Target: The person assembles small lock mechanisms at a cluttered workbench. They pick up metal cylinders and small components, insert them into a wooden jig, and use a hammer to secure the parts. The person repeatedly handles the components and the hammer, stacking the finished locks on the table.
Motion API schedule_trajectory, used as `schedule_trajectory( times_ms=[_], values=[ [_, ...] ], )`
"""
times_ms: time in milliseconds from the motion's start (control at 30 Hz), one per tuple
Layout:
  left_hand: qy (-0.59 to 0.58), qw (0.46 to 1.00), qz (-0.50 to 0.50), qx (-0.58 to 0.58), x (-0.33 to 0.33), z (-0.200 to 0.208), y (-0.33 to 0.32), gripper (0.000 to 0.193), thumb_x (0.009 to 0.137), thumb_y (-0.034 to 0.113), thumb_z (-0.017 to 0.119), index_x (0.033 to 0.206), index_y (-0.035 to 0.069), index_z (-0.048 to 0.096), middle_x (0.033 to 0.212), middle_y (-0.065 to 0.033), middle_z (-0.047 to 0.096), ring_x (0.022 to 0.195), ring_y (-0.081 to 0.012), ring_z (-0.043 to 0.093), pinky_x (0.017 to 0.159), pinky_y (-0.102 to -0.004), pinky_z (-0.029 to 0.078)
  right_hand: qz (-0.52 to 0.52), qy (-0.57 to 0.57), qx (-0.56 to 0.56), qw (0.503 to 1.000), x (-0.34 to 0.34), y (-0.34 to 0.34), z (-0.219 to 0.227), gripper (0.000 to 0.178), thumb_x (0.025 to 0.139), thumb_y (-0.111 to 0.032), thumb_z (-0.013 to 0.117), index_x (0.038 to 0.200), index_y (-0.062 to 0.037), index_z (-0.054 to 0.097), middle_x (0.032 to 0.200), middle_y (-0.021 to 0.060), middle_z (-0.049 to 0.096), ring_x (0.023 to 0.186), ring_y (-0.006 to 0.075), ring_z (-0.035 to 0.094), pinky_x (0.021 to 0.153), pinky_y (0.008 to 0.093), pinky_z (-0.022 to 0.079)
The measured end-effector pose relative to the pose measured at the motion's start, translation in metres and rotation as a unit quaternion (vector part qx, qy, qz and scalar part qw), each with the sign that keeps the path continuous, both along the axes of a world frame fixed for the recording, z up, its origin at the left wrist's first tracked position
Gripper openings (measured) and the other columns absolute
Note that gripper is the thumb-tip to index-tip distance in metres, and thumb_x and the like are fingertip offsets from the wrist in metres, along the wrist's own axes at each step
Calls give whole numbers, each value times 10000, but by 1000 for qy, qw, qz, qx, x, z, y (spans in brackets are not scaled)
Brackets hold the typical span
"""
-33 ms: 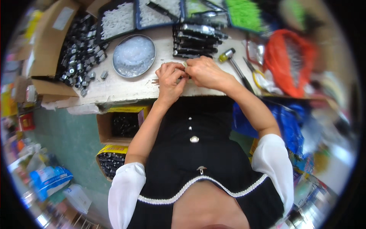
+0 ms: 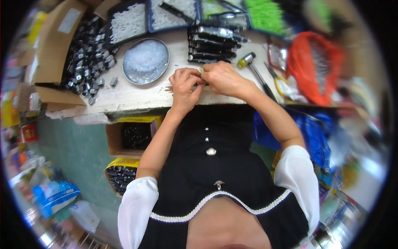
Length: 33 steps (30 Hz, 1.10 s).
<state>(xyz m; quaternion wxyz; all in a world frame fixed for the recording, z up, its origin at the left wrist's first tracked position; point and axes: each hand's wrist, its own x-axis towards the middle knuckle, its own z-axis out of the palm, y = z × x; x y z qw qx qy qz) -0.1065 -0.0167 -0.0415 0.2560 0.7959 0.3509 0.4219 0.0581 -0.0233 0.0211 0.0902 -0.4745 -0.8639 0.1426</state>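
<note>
My left hand point(image 2: 185, 86) and my right hand point(image 2: 224, 79) meet at the near side of the white worktable point(image 2: 103, 101). The fingers of both are curled in, with fingertips almost touching. A small pale-yellowish bit point(image 2: 201, 70) peeks out between them; its kind is too small to make out, and the rest is covered by my fingers. Just beyond my hands lies a stack of black and silver, long, slim parts point(image 2: 215, 43). To the left sits a round metal dish point(image 2: 145, 79) with a translucent whitish mass in it.
At the left, a cardboard box point(image 2: 54, 50) spills small black and silver pieces point(image 2: 85, 62). Trays of white pieces point(image 2: 128, 23) and bright green pieces point(image 2: 265, 16) line the back. A hammer point(image 2: 259, 74), yellow-handled scissors point(image 2: 282, 87) and a red plastic bag point(image 2: 306, 62) lie to the right.
</note>
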Motion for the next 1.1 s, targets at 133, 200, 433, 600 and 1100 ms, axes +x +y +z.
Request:
schedule_trajectory(
  times_ms=[133, 200, 433, 600, 1100],
  values=[
    [23, 999, 15, -19, -2, 4, -1, 105, 650, 103, 679, 735, 105, 618, 935, -3, 578, 949, -201, 477, 814, -346, 294, -44, 146, 28, 988, 21, -4, -7, 99, 700, -66, 623, 794, -39, 618, 757, 124, 561, 722, 306, 586, 624, 394, 462],
    [38, 999, 26, -28, -2, 6, -2, 131, 650, 115, 693, 769, 116, 638, 944, -3, 574, 942, -197, 477, 810, -340, 300, -101, 209, 66, 970, 43, -9, 0, 61, 736, -60, 617, 794, -44, 610, 754, 107, 544, 710, 290, 569, 614, 373, 449],
    [112, 993, 18, -21, 3, 9, 0, 170, 643, 160, 712, 810, 146, 686, 918, -1, 545, 924, -216, 458, 811, -373, 290, -302, 121, 175, 929, 147, -49, 54, 77, 759, -57, 615, 817, -7, 616, 776, 104, 561, 700, 241, 582, 626, 317, 444],
    [144, 989, -14, 18, 2, 14, 3, 136, 650, 143, 710, 784, 138, 684, 909, -17, 532, 925, -228, 453, 815, -389, 292, -451, -45, 307, 837, 261, -87, 75, 126, 775, -118, 587, 858, -44, 646, 831, 130, 604, 774, 286, 600, 689, 357, 462],
    [107, 992, 11, 59, -15, 27, 11, 225, 722, 121, 673, 947, 106, 663, 978, -74, 548, 956, -245, 471, 817, -376, 320, -500, -131, 186, 836, 315, -41, 28, 300, 752, -149, 556, 1031, -55, 614, 1079, 183, 576, 1005, 336, 544, 876, 411, 424]
  ],
)
